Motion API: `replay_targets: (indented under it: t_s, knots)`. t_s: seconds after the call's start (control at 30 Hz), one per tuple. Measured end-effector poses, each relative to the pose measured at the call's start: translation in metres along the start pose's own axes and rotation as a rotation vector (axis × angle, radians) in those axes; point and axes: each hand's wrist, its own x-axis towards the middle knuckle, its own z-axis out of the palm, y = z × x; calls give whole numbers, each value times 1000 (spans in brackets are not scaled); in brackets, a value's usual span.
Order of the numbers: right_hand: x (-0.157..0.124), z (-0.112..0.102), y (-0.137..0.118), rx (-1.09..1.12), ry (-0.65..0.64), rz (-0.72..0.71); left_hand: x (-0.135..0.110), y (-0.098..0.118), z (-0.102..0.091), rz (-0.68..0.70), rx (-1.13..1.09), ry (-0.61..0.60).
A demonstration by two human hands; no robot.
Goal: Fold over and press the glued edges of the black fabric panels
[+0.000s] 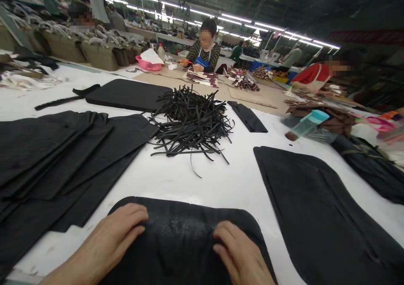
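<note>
A black fabric panel (179,234) with a rounded top edge lies right in front of me on the white table (202,179). My left hand (110,238) rests on its left part, fingers curled at the fabric's top edge. My right hand (240,255) lies on its right part, fingers bent and pressing the cloth. Between the two hands the fabric is slightly bunched. A pile of thin black strips (191,123) sits further back at the centre of the table.
A stack of black panels (59,158) fans out on the left, another stack (322,209) lies on the right. A teal-capped bottle (307,125) lies at the right. Two people sit working at the far tables, with tan bags (97,53) behind.
</note>
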Motion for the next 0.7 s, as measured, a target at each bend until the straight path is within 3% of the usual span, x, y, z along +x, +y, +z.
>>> replay_targets:
  t_s: [0.1, 0.23, 0.47, 0.7]
  knots:
    - [49, 2, -10, -160, 200, -86, 38, 3, 7, 164, 171, -3]
    - [81, 6, -21, -272, 177, -54, 57, 11, 20, 180, 168, -68]
    - [85, -1, -17, -203, 29, -126, 61, 13, 20, 148, 138, -130]
    - [86, -10, -14, -58, 201, -127, 65, 7, 6, 22, 94, -291]
